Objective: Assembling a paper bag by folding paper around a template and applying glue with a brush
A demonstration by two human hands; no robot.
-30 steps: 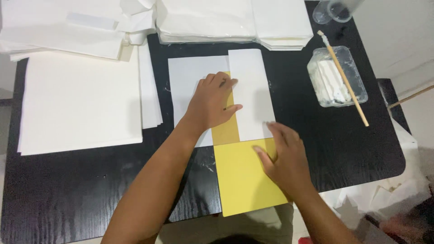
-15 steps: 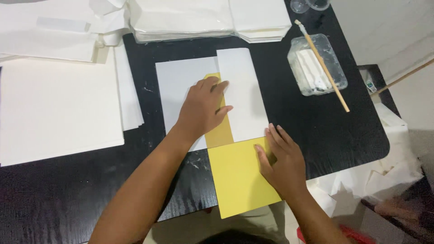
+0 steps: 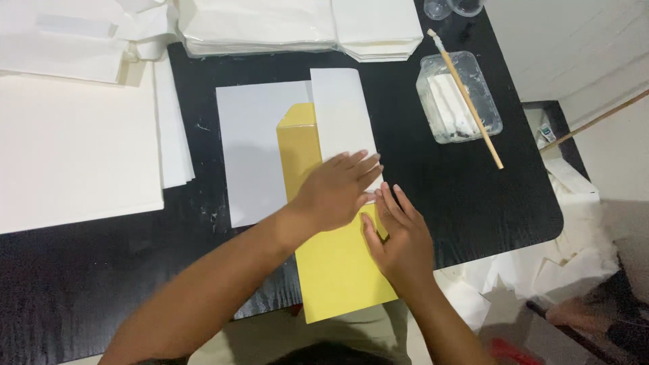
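both hands [image 3: 368,206] press flat on yellow paper [image 3: 338,263] over white sheet [image 3: 251,149].

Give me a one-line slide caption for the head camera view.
Left hand and right hand press a white flap onto yellow paper.

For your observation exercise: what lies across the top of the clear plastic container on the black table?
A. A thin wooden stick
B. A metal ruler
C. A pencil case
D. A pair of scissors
A: a thin wooden stick rests diagonally over the clear plastic container.
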